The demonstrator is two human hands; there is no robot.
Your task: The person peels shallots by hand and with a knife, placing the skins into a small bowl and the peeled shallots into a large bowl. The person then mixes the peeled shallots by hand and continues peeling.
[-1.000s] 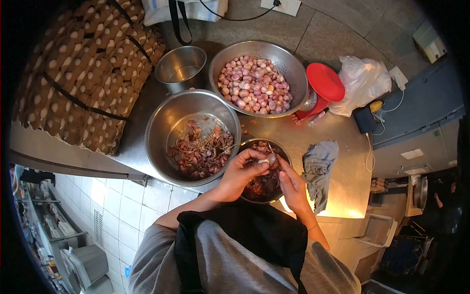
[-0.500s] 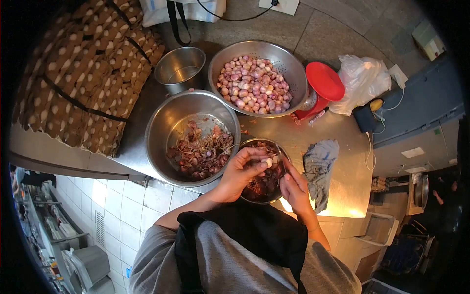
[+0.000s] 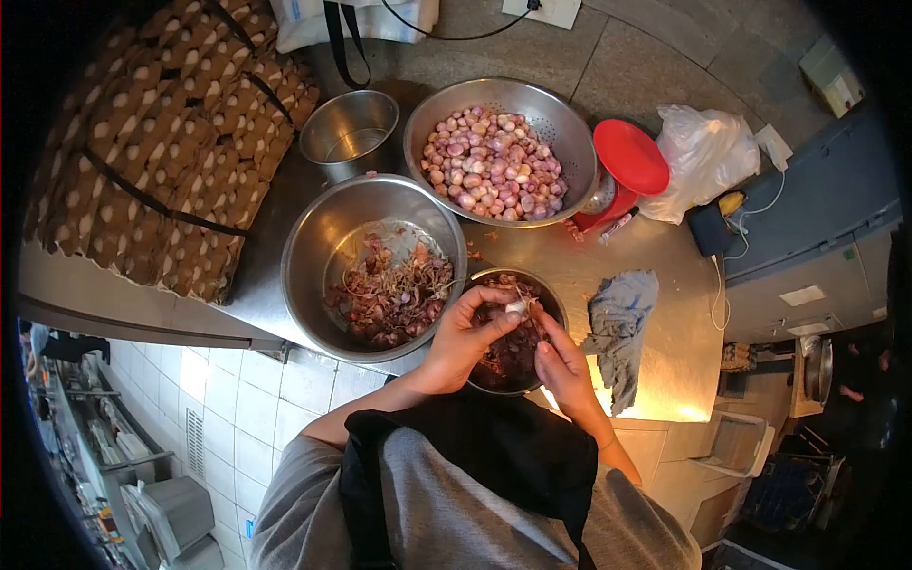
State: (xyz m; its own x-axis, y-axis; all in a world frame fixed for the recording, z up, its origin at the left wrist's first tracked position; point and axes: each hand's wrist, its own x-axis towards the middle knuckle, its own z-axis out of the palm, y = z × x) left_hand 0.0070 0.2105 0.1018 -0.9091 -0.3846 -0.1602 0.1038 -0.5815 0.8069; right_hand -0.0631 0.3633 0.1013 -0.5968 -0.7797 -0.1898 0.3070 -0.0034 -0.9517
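A pale, partly peeled shallot (image 3: pixel 516 308) is pinched between the thumb and fingers of my left hand (image 3: pixel 464 337). My right hand (image 3: pixel 562 361) is closed on what looks like a small knife (image 3: pixel 534 306), mostly hidden by the fingers, against the shallot's right side. Both hands are over a small metal bowl (image 3: pixel 560 296) holding dark reddish shallots and skins. On its left stands a larger metal bowl (image 3: pixel 302 261) with shallots, dry skins and roots. Behind, a metal colander (image 3: pixel 576 142) holds many peeled pink shallots.
An empty metal pot (image 3: pixel 350 128) stands behind the large bowl. Stacked egg trays (image 3: pixel 161 142) fill the left. Around the right side are a red scale (image 3: pixel 632 157), a white plastic bag (image 3: pixel 703 157) and a grey cloth (image 3: pixel 622 328) on the steel table (image 3: pixel 679 380).
My right hand has closed in on the shallot and turned, its fingers now touching it. The left hand has stayed nearly in place, with the shallot slightly turned.
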